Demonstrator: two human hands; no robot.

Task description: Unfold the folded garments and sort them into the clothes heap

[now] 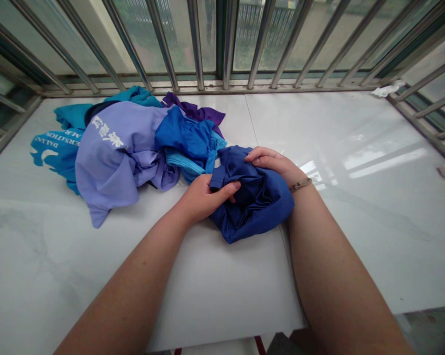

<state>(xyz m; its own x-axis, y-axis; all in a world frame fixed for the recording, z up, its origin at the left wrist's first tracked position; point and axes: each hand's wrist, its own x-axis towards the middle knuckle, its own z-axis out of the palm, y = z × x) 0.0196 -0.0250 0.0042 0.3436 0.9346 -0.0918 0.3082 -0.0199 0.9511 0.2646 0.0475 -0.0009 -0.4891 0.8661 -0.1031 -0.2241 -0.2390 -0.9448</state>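
A bunched dark blue cloth garment (259,197) rests on the white marbled surface, its exact kind hidden by the folds. My left hand (203,197) grips its left edge, thumb on top and fingers underneath. At the upper right of the same garment, my right hand (276,165) is closed on the fabric, with a bracelet at the wrist. Just beyond my left hand lies a bright blue garment (185,138). Beside that, a lavender garment (115,153) with white lettering sits crumpled on the pile.
Under the lavender cloth, a teal-blue printed garment (59,153) pokes out at the left. Purple cloth (203,113) lies at the back of the pile. Metal bars (196,49) stand along the window behind. A crumpled white tissue-like scrap (387,89) is at the far right corner.
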